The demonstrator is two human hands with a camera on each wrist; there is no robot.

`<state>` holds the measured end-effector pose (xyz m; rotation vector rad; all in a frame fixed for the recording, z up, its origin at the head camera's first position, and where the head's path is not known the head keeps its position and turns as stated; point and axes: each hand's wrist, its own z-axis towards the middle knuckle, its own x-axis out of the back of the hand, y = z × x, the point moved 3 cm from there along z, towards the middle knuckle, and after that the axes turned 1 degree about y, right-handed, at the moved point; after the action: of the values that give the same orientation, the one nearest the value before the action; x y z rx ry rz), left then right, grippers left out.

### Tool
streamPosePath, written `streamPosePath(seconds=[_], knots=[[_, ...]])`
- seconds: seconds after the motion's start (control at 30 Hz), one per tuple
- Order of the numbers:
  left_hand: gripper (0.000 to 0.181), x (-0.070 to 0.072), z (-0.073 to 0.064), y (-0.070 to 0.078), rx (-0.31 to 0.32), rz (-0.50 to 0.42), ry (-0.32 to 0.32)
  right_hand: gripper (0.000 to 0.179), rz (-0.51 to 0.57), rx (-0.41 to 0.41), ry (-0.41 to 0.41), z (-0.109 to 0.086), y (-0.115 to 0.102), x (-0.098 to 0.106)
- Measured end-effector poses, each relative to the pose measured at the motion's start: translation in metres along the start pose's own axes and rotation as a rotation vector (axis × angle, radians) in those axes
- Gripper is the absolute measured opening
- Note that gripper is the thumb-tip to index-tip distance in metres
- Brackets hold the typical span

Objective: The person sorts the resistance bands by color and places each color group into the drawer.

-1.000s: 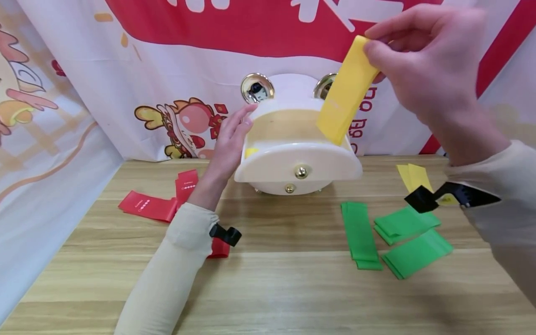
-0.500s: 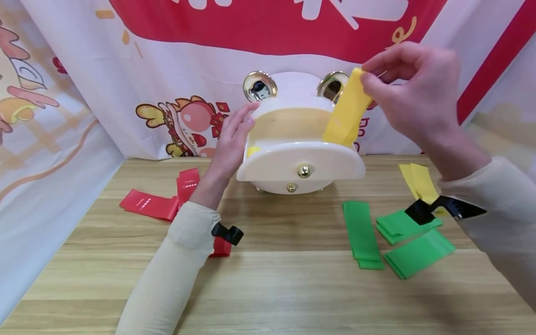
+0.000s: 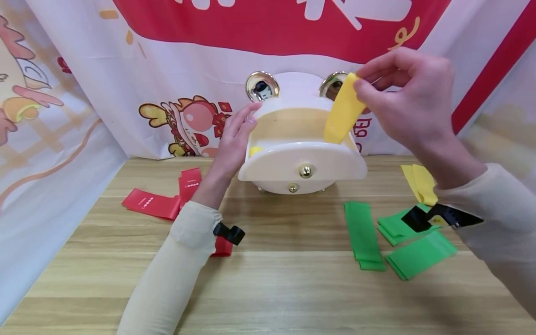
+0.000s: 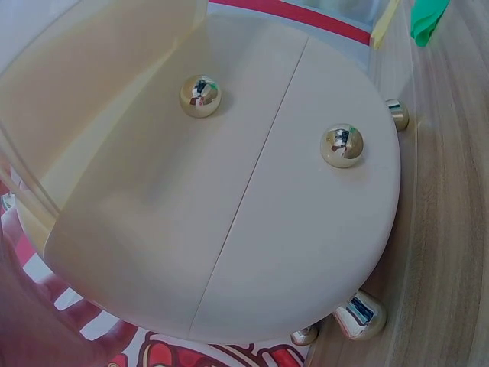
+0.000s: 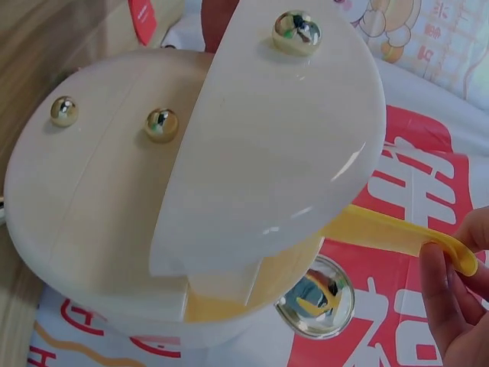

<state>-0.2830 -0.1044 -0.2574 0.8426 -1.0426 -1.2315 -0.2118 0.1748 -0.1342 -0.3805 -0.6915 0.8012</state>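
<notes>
A: Quick, what was pinched?
B: A yellow band. The right grip had its top end squeezed between thumb and fingertips, closed down to the band's thickness.
A: Where, taking the drawer front as clock centre, head view?
B: Right grip at two o'clock. Band between one and two, slanting, its lower end inside the pulled-out drawer, behind the front panel.
A: Left grip?
B: Nine o'clock. Fingers loosely extended and a bit spread, resting against the side of the white cabinet, thumb by the drawer rim.
A: Anything in the drawer?
B: A yellow piece showed in its corner, near ten.
A: Rest of the desk?
B: Green bands around four to five, loose yellow bands at three, red bands between eight and nine. Another red piece at seven, partly behind the left sleeve.
</notes>
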Motion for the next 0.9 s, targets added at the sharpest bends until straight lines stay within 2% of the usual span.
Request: streamPosePath(seconds=[0.4,0.73,0.9], knots=[[0.044,-0.004,0.000,0.002,-0.002,0.012,-0.003,0.032,-0.017,0.008,-0.056,-0.006,-0.015,-0.012],[0.043,0.001,0.001,0.003,-0.004,0.017,0.013,0.027,-0.006,-0.013,-0.187,-0.008,-0.028,-0.034],[0.044,0.000,0.000,0.001,-0.001,0.015,0.003,0.025,-0.011,-0.074,-0.289,-0.012,-0.034,-0.044]])
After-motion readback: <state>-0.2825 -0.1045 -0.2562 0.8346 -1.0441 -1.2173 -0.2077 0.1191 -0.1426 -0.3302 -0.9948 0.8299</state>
